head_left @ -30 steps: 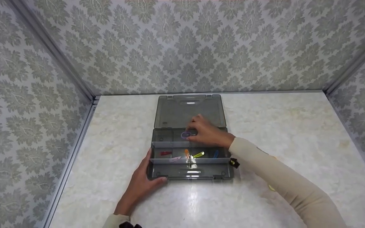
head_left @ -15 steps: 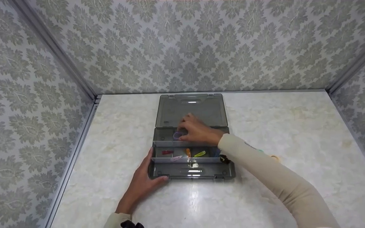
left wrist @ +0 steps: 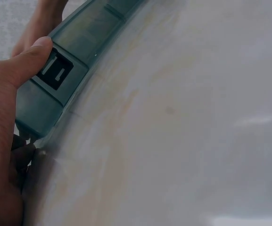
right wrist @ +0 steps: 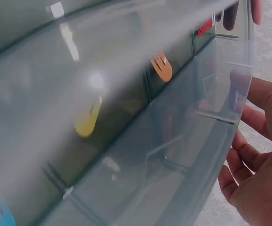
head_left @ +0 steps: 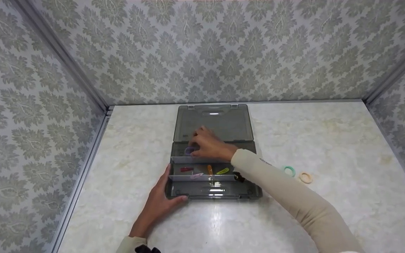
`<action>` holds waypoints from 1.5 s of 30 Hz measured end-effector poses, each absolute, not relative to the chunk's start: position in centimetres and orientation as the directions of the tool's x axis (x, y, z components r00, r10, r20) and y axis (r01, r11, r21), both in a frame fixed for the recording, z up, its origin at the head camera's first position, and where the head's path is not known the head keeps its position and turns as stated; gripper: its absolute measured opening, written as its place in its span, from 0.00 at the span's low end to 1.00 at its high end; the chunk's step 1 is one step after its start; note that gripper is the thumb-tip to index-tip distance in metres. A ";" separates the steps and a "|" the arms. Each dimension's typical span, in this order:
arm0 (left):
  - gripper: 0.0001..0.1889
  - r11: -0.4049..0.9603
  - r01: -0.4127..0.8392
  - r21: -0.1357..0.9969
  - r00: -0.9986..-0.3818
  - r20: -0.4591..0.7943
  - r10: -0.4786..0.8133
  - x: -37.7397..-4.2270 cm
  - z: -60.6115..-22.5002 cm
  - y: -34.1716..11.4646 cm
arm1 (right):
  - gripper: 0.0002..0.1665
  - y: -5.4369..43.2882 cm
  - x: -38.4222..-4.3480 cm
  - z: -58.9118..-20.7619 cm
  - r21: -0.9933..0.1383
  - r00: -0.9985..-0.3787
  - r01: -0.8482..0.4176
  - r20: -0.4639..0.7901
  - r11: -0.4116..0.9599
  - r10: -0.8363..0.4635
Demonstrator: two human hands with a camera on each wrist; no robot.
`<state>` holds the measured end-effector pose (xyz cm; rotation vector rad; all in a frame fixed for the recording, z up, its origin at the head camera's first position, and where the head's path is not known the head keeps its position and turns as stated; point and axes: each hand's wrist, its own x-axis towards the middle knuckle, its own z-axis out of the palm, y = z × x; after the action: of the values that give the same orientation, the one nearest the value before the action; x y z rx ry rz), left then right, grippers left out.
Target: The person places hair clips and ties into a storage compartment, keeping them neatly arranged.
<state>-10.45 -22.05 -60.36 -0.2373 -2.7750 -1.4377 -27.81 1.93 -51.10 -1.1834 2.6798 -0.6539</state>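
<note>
The purple ring [head_left: 188, 151] was at the left part of the storage box [head_left: 188, 188], over or in its back compartment; how deep it sat could not be told. The right grip [head_left: 208, 145] pinched it between thumb and fingers. The ring looked very light and probably soft and springy, so a gentle pinch on one side of the band seemed enough; it would likely bend rather than break. The left grip [head_left: 159, 199] held the box's near left corner, thumb on the front wall, fingers along the side. The box appeared stiff, smooth plastic, apt to slide on the counter [head_left: 346, 151], so that corner seemed a sound place to steady it; the open lid [head_left: 216, 123], laid back behind, seemed a poorer hold. A red clip [head_left: 186, 169], an orange clip [head_left: 210, 170] and a yellow clip [head_left: 222, 171] lay in the middle compartment, a pink clip [head_left: 197, 176] by its front divider; a green ring [head_left: 289, 167] and a peach ring [head_left: 305, 182] lay right of the box
</note>
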 end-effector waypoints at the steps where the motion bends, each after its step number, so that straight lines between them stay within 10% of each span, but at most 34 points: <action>1: 0.69 0.570 0.143 0.809 -0.988 0.081 0.132 -10.5 -60.4 -22.0 | 0.19 1.8 -27.8 -51.2 -0.448 -0.681 -0.669 0.048 0.593 -0.731; 19: 0.69 0.578 0.131 0.805 -0.990 0.074 0.122 -10.5 -60.5 -21.9 | 0.23 2.5 -27.5 -52.1 -0.515 -0.694 -0.634 0.049 0.577 -0.719; 45: 0.70 0.584 0.094 0.807 -0.994 0.041 0.104 -10.7 -60.3 -21.7 | 0.17 17.3 -26.6 -50.7 -0.665 -0.784 -0.554 0.214 0.501 -0.582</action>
<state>-10.66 -21.74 -60.30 -0.1753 -2.8052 -1.4277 -26.58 17.26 -50.71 -1.0178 2.6886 -1.1693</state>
